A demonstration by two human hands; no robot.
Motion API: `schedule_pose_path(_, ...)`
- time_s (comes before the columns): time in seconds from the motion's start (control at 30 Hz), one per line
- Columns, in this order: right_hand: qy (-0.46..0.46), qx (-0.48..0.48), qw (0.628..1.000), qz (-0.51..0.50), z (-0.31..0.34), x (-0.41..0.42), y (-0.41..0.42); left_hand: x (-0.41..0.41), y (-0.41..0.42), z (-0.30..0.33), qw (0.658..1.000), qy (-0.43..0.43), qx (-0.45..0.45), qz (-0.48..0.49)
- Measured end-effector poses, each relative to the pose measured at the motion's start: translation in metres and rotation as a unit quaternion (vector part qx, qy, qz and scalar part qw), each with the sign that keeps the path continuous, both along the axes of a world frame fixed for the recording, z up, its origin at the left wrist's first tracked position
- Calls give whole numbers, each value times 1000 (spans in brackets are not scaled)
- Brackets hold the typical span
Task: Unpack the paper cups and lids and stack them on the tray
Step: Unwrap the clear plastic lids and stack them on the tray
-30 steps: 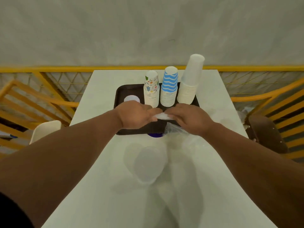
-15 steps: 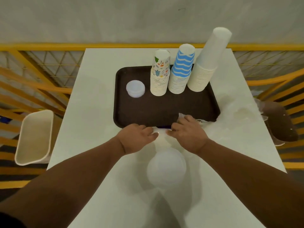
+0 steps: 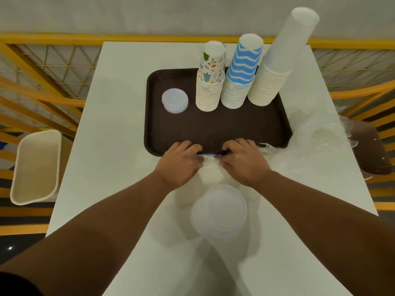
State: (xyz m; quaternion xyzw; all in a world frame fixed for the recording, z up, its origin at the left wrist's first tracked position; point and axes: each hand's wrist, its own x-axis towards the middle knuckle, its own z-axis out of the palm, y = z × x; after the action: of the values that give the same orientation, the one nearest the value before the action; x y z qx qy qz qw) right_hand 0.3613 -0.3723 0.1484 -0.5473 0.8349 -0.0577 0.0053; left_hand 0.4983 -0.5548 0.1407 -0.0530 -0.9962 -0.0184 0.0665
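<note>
Both hands have drawn back toward the person since a second ago, from over the front of the tray (image 3: 213,129) to its near edge, and the sleeve of lids now lies more plainly in view between the forearms. Left hand (image 3: 180,162) and right hand (image 3: 245,161) sit side by side with fingers curled, each pinching the crinkled end of the clear plastic wrap (image 3: 210,160) where it meets the tray's front rim; a strip of blue shows there too, though whether it is a tie or a label cannot be told. That wrap holds the stack of clear lids (image 3: 219,212), which lies on the white table (image 3: 119,167) with its long axis running from the hands back toward the person's body, so the bulk of it sits nearer the person than the hands do and roughly midway between the two arms. Neither hand is clearly closer to it. Opening looks like the step in hand: the wrap's mouth would need to be pulled apart sideways. Already on the tray stand the patterned cups (image 3: 210,82), blue striped cups (image 3: 241,75) and plain white cups (image 3: 280,60), with a short stack of small lids (image 3: 174,100) to their left. Discarded wrap (image 3: 316,146) lies crumpled to the right.
</note>
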Motion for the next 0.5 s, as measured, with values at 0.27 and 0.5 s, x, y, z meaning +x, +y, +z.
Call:
schedule_pose_path(0.27, -54, -2, 997, -63, -1, -8, -18, -20, 1, -6, 992, -16, 87, 93)
schedule_pose_path(0.5, 5, -22, 1000, -21, -11, -9, -25, -28, 2, -9, 997, -20, 33, 69)
